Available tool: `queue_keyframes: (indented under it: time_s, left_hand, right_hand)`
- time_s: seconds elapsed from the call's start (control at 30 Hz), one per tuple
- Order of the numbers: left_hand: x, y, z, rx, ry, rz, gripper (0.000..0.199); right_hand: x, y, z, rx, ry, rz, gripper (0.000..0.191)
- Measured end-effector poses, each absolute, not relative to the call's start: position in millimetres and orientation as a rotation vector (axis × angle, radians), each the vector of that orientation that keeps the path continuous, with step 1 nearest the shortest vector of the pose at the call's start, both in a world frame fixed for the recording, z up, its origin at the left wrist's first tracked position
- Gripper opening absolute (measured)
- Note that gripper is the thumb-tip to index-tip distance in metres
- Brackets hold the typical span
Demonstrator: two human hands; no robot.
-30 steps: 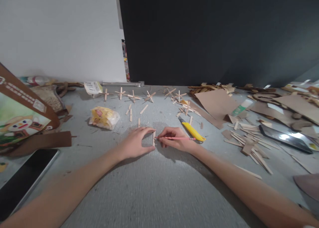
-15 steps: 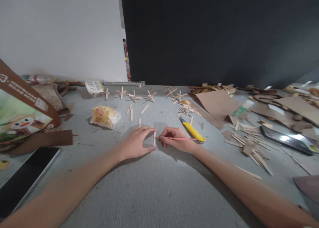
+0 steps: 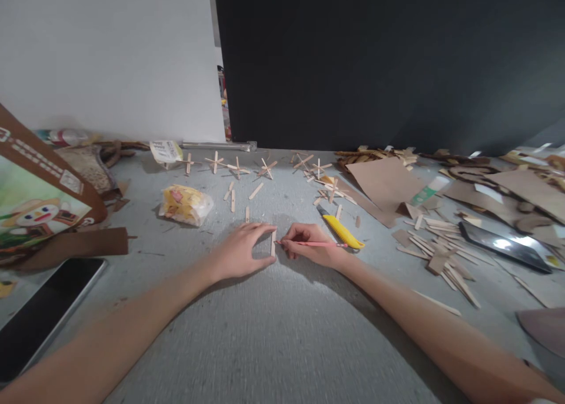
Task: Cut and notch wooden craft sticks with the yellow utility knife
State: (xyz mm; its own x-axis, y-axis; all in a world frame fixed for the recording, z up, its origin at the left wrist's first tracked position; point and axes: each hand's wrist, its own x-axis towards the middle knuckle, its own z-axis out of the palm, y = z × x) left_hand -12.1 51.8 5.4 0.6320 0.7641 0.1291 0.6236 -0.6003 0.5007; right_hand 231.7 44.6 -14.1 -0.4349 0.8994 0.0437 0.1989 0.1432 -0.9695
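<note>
A short wooden stick (image 3: 273, 243) stands lengthwise between the thumb and forefinger of my left hand (image 3: 241, 252), which grips it at both ends. My right hand (image 3: 309, 243) is closed round a pink pencil (image 3: 320, 244), its tip at the stick's right side, near the middle. Just beyond my right hand lies a yellow utility knife (image 3: 343, 230). Several small loose sticks, one of them a stick with a dark mark (image 3: 233, 201), lie beyond my left hand. Farther back are several crossed-stick pieces (image 3: 266, 169).
A yellow plastic packet (image 3: 185, 205) lies left of centre. The left side holds a phone (image 3: 48, 316) and a printed brown bag (image 3: 39, 198). At right are cardboard (image 3: 384, 183), a glue stick (image 3: 430, 190), scattered wooden sticks (image 3: 459, 283) and a dark glossy object (image 3: 503, 247).
The view has shifted very slightly. Both hands keep their hold on the stick and pencil, with no clear movement between them.
</note>
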Motion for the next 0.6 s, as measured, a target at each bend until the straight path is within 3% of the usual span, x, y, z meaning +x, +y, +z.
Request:
queue_keyframes:
  time_s: [0.43,0.6]
  left_hand:
    - [-12.3,52.5,5.3,2.400,1.092,0.473,0.063]
    - [-13.4,54.5,3.7,2.216,1.034,0.715,0.039]
  right_hand:
    - [232.1,41.7,-8.5,-1.083,-1.771,1.317,0.034]
    - [232.1,42.8,-11.2,-1.102,-1.784,1.298,0.033]
